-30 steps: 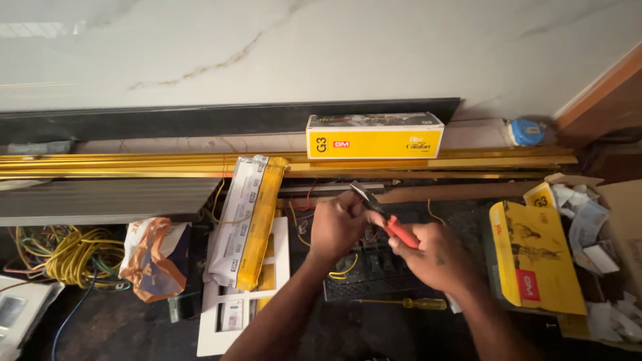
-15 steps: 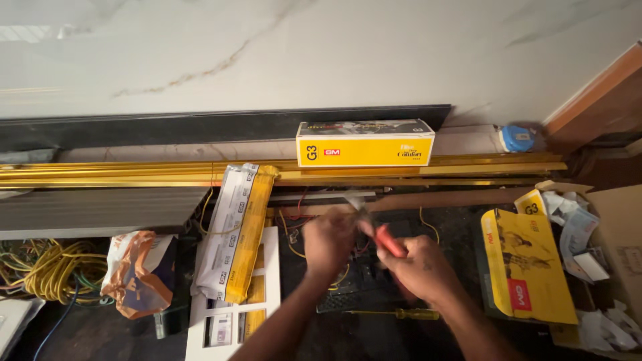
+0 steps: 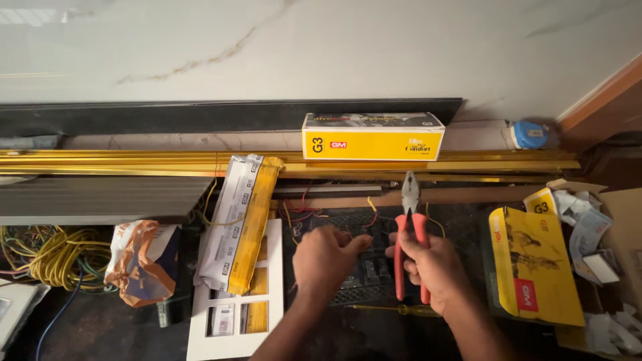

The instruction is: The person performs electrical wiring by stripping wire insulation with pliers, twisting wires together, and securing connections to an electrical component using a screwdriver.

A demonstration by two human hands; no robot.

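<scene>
Your right hand holds the pliers by their red handles. Your fingers are curled tight around both handles, and the metal tip above them points up and away from you. The tip looks shut or almost shut; it is too small to tell for sure.

Your left hand rests on the dark switch box, which sits right between your two hands. Those fingers are bent down onto it, pressed close together. You cannot see what the fingertips hold, because the hand hides them.

Thin wires, red and yellow, poke out just past your left fingertips. To work well here, keep the box pinned flat with your left hand so it does not slide. Bring the tip down slowly to one wire only. Grab near the wire's end, and keep your left fingers out from under the tip.

A yellow screwdriver lies just below your right wrist.
</scene>
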